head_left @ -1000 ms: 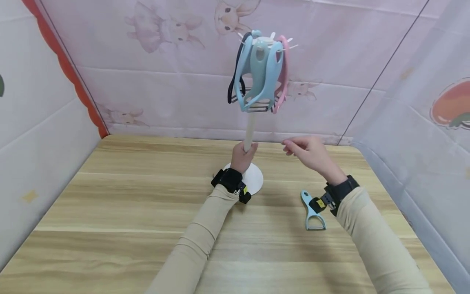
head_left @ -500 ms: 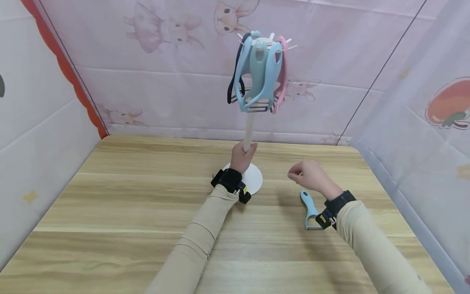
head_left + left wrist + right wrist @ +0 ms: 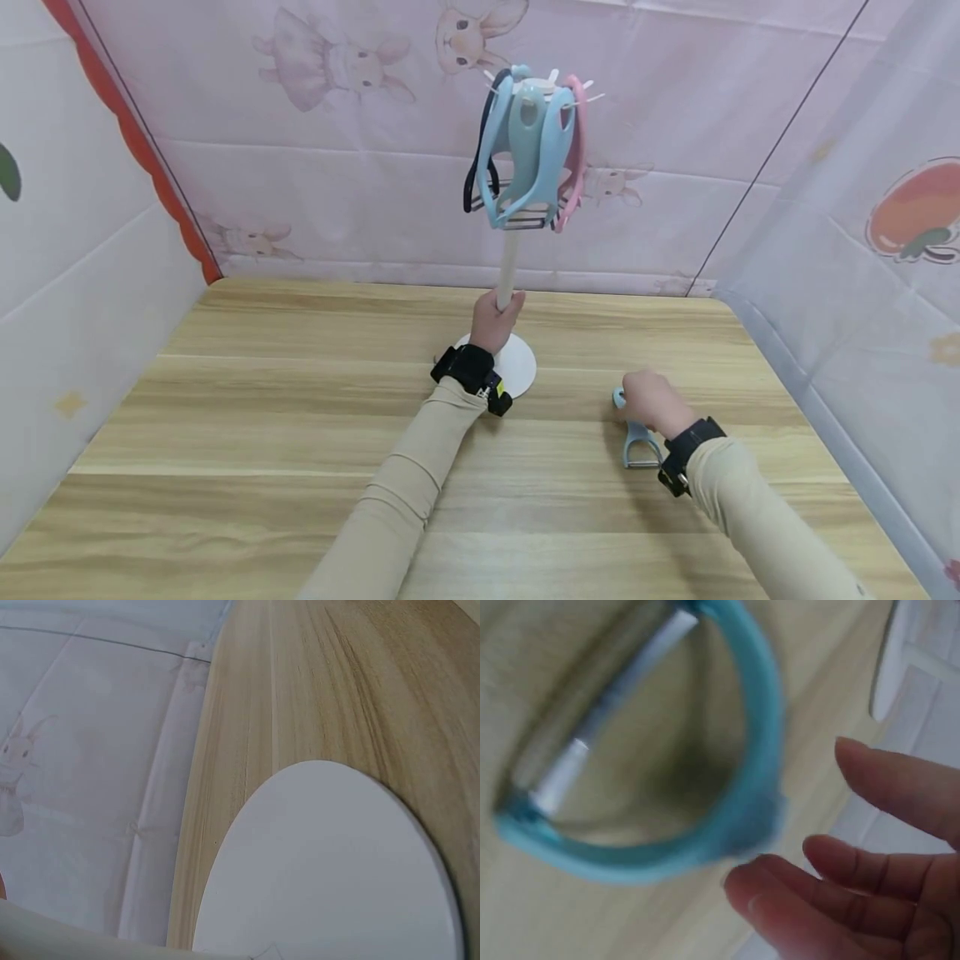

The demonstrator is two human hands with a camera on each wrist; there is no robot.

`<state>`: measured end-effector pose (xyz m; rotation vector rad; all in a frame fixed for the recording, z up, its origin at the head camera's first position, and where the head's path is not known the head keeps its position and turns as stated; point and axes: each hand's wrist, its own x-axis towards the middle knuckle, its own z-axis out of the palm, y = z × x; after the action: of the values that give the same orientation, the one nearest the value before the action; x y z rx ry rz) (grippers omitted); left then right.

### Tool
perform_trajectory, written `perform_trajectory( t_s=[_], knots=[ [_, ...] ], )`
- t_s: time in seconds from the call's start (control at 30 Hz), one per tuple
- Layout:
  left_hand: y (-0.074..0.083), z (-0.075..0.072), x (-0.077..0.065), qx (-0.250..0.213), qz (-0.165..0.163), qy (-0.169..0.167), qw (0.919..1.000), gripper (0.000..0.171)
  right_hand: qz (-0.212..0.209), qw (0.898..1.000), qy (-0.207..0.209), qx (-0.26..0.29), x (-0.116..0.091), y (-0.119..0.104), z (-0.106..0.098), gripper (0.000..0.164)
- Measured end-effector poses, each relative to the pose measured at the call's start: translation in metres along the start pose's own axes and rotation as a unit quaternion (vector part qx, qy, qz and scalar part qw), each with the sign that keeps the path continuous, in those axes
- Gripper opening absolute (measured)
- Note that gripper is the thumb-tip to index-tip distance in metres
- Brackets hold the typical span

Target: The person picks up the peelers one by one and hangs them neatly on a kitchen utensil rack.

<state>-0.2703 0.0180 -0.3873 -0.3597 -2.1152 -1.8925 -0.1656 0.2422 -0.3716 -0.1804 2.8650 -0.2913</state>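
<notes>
In the head view my left hand (image 3: 495, 321) grips the white pole (image 3: 507, 267) of a display stand, just above its round white base (image 3: 519, 367). At the top hang several peelers: light blue ones (image 3: 525, 150), a pink one (image 3: 576, 158) and a black one (image 3: 480, 158). My right hand (image 3: 654, 402) is over the handle of a light blue peeler (image 3: 637, 437) on the table. The right wrist view shows this peeler's blue frame (image 3: 761, 712) and metal blade beside my fingers (image 3: 892, 780), which are apart. Most of the handle is hidden there.
The wood-grain table (image 3: 300, 433) ends at a pink, rabbit-printed cloth wall (image 3: 360, 208). Pale cloth walls rise at left and right. White prongs (image 3: 592, 97) stick out from the stand's top. The base's edge (image 3: 405, 802) shows in the left wrist view.
My right hand has come down and toward me, from beside the pole to over the loose peeler's handle. The left hand and the stand have stayed put.
</notes>
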Motion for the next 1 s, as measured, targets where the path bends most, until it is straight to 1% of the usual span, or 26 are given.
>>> perform_trajectory(
  t_s=[0.17, 0.27, 0.37, 0.47, 0.53, 0.6, 0.67, 0.73, 0.83, 0.93, 1.0],
  knots=[
    [0.0, -0.001, 0.0, -0.01, 0.003, -0.001, 0.9999, 0.026, -0.006, 0.999, 0.034, -0.042, -0.001, 0.001, 0.011, 0.019],
    [-0.001, -0.001, 0.0, -0.009, 0.005, 0.0, 0.9999, 0.025, -0.008, 0.998, 0.038, -0.056, -0.002, 0.001, 0.015, 0.02],
    [-0.001, -0.001, 0.0, -0.009, 0.006, -0.001, 0.9999, 0.025, -0.004, 0.998, 0.036, -0.056, -0.001, 0.001, 0.018, 0.019],
    [-0.001, -0.001, 0.001, -0.007, 0.005, 0.002, 1.0, 0.025, 0.006, 0.998, 0.037, -0.041, 0.0, 0.001, 0.018, 0.016],
    [-0.001, 0.0, 0.001, -0.006, 0.004, 0.003, 1.0, 0.025, 0.013, 0.999, 0.036, -0.021, 0.002, 0.002, 0.018, 0.013],
    [-0.002, 0.0, 0.001, -0.005, 0.002, 0.005, 1.0, 0.025, 0.006, 0.999, 0.048, 0.001, 0.003, 0.003, 0.016, 0.01],
    [-0.002, 0.0, 0.001, -0.007, -0.001, 0.003, 1.0, 0.025, -0.013, 0.997, 0.07, 0.027, 0.006, 0.004, 0.013, 0.012],
    [-0.002, 0.0, 0.001, -0.007, -0.003, 0.003, 1.0, 0.026, -0.039, 0.993, 0.098, 0.057, 0.009, 0.004, 0.01, 0.017],
    [-0.001, -0.001, 0.001, -0.007, -0.003, 0.003, 1.0, 0.027, -0.068, 0.982, 0.138, 0.107, 0.013, 0.002, 0.004, 0.025],
    [0.0, 0.0, 0.0, -0.007, -0.004, 0.002, 1.0, 0.026, -0.083, 0.967, 0.179, 0.163, 0.017, -0.002, -0.003, 0.027],
    [0.0, 0.0, 0.0, -0.007, -0.008, 0.001, 0.9999, 0.025, -0.086, 0.956, 0.206, 0.189, 0.02, -0.005, -0.008, 0.028]
  ],
)
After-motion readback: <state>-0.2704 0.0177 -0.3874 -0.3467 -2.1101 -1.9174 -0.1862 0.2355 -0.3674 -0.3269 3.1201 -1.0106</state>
